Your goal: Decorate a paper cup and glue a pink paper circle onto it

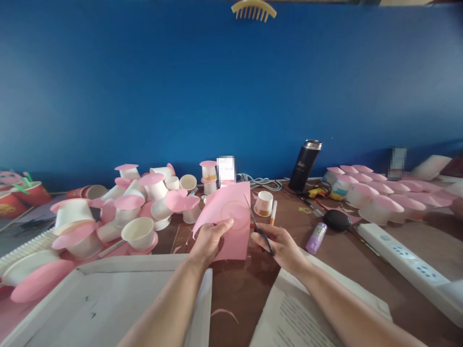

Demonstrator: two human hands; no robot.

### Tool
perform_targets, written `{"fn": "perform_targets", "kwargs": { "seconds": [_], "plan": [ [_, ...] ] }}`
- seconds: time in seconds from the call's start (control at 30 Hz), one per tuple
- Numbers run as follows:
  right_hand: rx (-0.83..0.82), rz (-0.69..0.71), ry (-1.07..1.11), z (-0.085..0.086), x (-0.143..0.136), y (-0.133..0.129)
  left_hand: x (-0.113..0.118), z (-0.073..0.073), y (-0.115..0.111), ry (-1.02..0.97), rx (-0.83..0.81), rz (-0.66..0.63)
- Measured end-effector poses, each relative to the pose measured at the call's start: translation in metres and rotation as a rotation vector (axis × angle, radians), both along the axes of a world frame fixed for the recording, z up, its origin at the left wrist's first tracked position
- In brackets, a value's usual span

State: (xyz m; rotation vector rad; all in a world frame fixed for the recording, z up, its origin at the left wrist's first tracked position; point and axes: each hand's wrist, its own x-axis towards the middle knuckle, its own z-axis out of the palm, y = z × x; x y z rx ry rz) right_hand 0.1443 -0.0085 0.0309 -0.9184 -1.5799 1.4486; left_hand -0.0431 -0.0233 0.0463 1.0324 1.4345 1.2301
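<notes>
My left hand (211,240) pinches a sheet of pink paper (231,248), its thumb on top and its other fingers underneath. A circle (236,212) is drawn on the sheet in a thin orange-brown line. In my right hand (277,243) is a pair of black-handled scissors (265,237), with the blades pointing up and away along the paper's right edge. Whether the blades touch the paper I cannot tell. Just beyond the scissors stands a small white paper cup (264,204), beside a white and orange marker (274,213).
Many white cups with pink paper discs (152,185) crowd the left; more stand in rows (383,205) at right. A black flask (305,166), purple glue stick (316,237) and power strip (408,265) lie rightward. An open white box (144,299) and printed sheet (300,313) are in front.
</notes>
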Motion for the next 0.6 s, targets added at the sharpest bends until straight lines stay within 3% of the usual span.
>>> {"fn": "perform_targets", "kwargs": {
  "seconds": [0.4,0.6],
  "plan": [
    [0.033,-0.021,-0.072,-0.0018,0.0016,0.0015,-0.0011,-0.0072,0.0049,-0.137,0.038,-0.027],
    [-0.002,-0.027,-0.117,-0.0066,0.0020,0.0021,-0.0058,-0.0068,0.0067,-0.055,0.140,0.027]
  ]
}}
